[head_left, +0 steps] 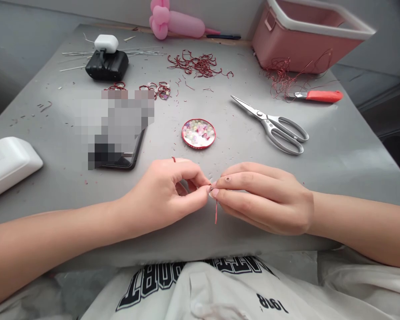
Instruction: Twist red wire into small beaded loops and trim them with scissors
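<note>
Near the front of the table my left hand and my right hand meet fingertip to fingertip. Both pinch at a short red cord, whose end hangs down below the right fingertips. The part between the fingers is hidden, so I cannot tell whether a bead is on it. A thin dark red ring circles a finger of my left hand. Just beyond the hands lies a round red-rimmed dish of small pastel beads. Silver scissors rest beyond my right hand, blades partly apart.
A phone lies left, beside a white case. Farther back are a black box with a white earbud case, red cord pieces, beaded loops, a red-handled cutter, a pink bin and a pink balloon.
</note>
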Available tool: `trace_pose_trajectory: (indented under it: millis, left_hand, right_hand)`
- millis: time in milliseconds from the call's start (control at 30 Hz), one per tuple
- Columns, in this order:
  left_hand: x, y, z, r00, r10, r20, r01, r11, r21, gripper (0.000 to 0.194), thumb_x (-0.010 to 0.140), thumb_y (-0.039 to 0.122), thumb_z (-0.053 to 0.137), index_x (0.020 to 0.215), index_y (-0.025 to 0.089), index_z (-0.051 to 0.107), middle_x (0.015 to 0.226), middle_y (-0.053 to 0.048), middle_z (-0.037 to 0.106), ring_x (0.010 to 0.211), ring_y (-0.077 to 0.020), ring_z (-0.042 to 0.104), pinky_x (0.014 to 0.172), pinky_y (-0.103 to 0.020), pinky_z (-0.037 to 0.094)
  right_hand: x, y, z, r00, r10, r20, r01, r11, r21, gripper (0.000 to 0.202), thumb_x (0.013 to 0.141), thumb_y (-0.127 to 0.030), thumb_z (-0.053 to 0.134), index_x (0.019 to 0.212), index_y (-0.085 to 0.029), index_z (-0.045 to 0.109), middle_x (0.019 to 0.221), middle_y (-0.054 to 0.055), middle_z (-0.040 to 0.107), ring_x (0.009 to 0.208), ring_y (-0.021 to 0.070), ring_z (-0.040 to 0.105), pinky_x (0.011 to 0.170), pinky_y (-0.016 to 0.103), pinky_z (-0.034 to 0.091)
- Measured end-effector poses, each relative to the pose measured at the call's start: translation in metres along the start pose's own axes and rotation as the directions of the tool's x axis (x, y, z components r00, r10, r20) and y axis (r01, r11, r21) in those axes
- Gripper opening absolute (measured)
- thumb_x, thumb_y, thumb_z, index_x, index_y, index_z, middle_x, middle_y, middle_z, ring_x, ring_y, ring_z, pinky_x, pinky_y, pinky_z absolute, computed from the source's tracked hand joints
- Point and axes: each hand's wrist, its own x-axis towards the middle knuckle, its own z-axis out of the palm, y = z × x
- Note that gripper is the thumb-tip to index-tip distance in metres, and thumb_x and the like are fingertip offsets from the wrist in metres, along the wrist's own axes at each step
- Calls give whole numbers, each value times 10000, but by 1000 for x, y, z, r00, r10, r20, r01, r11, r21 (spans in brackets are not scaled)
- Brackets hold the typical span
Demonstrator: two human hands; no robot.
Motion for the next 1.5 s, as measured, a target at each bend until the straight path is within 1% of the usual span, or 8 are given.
trace_pose_trajectory:
  millis: [100,267,567,700,900,1067,1233,1500]
  left_hand:
    - [-3,-3,2,981,173,-87,-159,977,141,113,838,114,635,749,141,699,671,-1,664,620,-84,611,546,-141,524]
    - [-8,-7,6,866,475,-158,-377,826,419,100,872,83,641,794,93,702,671,-34,667,620,-106,606,607,-213,534]
    - [-7,-10,4,785,619,-36,-464,625,628,195,870,48,611,705,77,711,638,-71,641,590,-156,580,570,-292,532]
    - [-3,-9,2,862,505,-34,-440,782,442,168,897,60,591,800,85,725,684,-53,665,631,-129,598,604,-246,528]
    - [-1,-5,-1,987,158,9,-157,987,-43,110,901,124,607,897,148,714,855,-27,754,790,-116,695,634,-175,569]
    - [-1,-2,-1,992,75,100,-58,985,-165,100,911,171,601,861,163,688,818,-4,719,749,-94,668,576,-144,539]
    - [-1,0,-1,989,97,110,-94,995,-35,96,878,135,607,814,155,675,708,31,638,645,-60,578,570,-145,471]
    - [2,0,-1,945,-255,205,320,856,-407,167,861,332,690,902,172,672,804,8,669,689,-82,594,640,-194,508]
  right_hand:
    - [0,-8,-5,998,63,15,-63,998,-18,97,892,-12,620,856,-99,644,791,116,686,747,150,661,763,268,649]
    - [1,-15,-10,987,153,58,-154,988,12,105,902,-37,625,890,-140,634,824,91,711,785,134,699,842,227,640]
    - [3,-8,-1,950,312,1,-304,924,234,194,868,21,639,905,-168,623,862,58,714,765,85,688,708,165,601]
    - [3,11,1,969,247,9,-233,900,368,191,890,13,601,918,-175,624,843,60,676,767,116,662,677,233,586]
    - [-1,27,1,960,277,44,-254,793,554,196,903,1,579,924,-186,633,827,38,686,748,125,668,673,261,569]
    - [-1,22,2,941,327,90,-308,716,626,196,893,-31,628,1029,-170,648,864,44,717,755,114,686,674,241,577]
    - [-1,21,3,943,290,162,-328,734,594,137,930,-70,601,994,-178,657,812,29,717,721,97,659,660,229,553]
    - [1,18,2,913,400,76,-379,765,521,133,920,-66,610,940,-194,636,814,18,711,715,75,658,672,184,563]
